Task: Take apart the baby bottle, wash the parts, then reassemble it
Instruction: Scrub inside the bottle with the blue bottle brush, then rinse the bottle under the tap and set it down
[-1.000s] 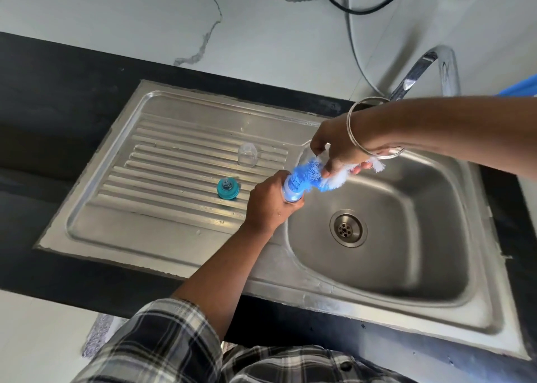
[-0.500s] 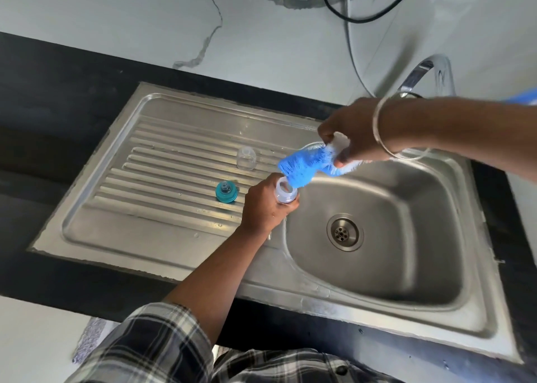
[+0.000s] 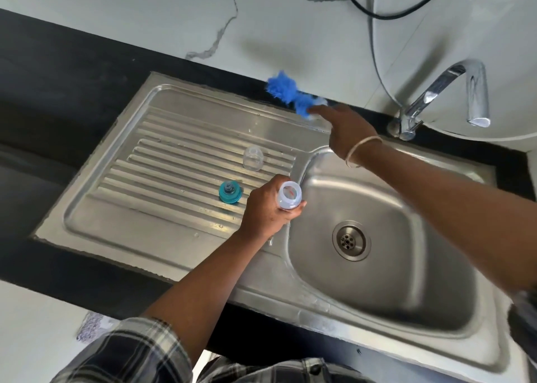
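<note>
I see the clear plastic baby bottle body [image 3: 288, 199] gripped in my left hand [image 3: 266, 211], fingers curled round its barrel, its open mouth turned up toward the camera, just over the ridge between the drainboard and the basin of the stainless steel sink [image 3: 174, 237]. My right hand [image 3: 345, 126] reaches out to the back rim of the sink, where the blue fluffy bottle brush [image 3: 286, 91] lies on the dark counter edge; my fingertips touch its near end, but I cannot tell whether they pinch it or are letting it go.

On the ribbed drainboard, the clear dome cap [image 3: 253, 157] lies on its side, and the teal screw collar with its nipple [image 3: 230, 192] stands just beside my left hand.

I judge this as the washing step, with the bottle apart and the scrubbing of its body over. Next I expect to bring the bottle under the chrome tap [image 3: 453, 92], which calls for a free right hand to turn on the water.
</note>
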Available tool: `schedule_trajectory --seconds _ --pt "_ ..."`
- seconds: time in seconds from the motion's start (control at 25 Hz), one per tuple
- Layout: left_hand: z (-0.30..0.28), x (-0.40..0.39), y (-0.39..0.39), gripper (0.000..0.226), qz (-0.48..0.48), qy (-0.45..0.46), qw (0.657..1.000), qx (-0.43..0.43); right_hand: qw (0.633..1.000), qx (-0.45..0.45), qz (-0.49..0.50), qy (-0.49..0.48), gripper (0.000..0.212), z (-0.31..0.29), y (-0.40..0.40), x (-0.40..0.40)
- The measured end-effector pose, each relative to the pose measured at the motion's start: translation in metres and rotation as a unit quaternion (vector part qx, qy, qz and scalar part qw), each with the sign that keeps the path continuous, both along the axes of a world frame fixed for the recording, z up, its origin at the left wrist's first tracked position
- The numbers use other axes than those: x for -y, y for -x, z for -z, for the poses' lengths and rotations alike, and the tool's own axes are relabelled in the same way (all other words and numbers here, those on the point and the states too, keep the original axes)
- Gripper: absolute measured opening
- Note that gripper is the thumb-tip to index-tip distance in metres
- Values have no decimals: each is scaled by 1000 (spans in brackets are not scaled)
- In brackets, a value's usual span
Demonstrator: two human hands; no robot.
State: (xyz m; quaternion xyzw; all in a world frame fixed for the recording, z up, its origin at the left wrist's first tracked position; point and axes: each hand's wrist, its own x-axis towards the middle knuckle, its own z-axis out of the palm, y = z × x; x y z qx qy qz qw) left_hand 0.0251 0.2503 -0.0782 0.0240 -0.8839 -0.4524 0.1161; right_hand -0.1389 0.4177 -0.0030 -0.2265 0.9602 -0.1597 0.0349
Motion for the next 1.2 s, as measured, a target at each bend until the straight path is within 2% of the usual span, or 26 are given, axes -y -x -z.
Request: schedule_trajectory --seconds 0.24,0.32,0.4,0.56,0.76,0.88,1.2 --pt "1 2 0 40 1 10 1000 7 986 -33 -44 -160 63 13 79 52" --pt "-3 2 -1 39 1 1 1000 19 978 -32 -68 -193 65 24 94 67" --pt "-4 2 -2 39 -2 -12 1000 26 977 -8 -85 -194 65 35 101 82" --pt "-6 0 -1 37 -1 -25 999 47 980 3 -84 -182 51 50 108 102" --pt "-6 -1 -1 38 4 -27 999 46 963 51 -110 -241 77 56 123 106" --pt "-6 -1 -1 38 2 -18 999 40 969 65 -100 -218 85 51 120 110" --pt "-6 1 0 37 15 -10 999 33 981 36 -62 -183 75 36 101 108"
